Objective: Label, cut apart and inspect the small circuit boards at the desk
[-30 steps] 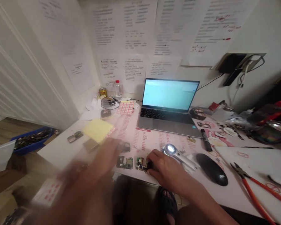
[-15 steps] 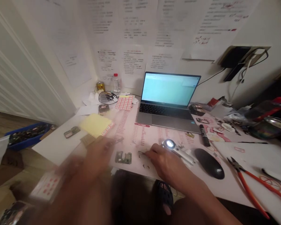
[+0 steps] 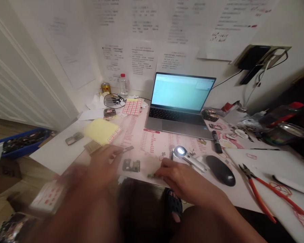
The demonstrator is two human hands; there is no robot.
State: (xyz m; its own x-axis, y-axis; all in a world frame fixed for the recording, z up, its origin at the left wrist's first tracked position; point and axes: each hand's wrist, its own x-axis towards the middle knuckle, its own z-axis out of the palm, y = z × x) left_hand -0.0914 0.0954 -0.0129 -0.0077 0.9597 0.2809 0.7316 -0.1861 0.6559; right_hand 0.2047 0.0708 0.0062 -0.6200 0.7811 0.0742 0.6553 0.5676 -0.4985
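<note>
My left hand (image 3: 101, 165) is blurred by motion at the lower left, with a thin grey circuit board strip (image 3: 125, 150) pinched at its fingertips. My right hand (image 3: 178, 175) rests low on the printed mat (image 3: 152, 141), its fingers closed on a small circuit board piece (image 3: 152, 176). Between my hands lies a green phone circuit board (image 3: 131, 165). An illuminated magnifier (image 3: 186, 158) sits just beyond my right hand, and a black computer mouse (image 3: 220, 170) lies to its right.
An open laptop (image 3: 179, 101) stands at the back, with a yellow pad (image 3: 101, 131) and a loose phone board (image 3: 74, 138) to its left. Red-handled pliers (image 3: 258, 192) lie at right. A blue bin of boards (image 3: 22, 143) sits on the floor at left.
The view has tilted and everything sits lower in the picture. My right hand has moved down and holds the small board piece nearer the desk edge. My left hand stays blurred.
</note>
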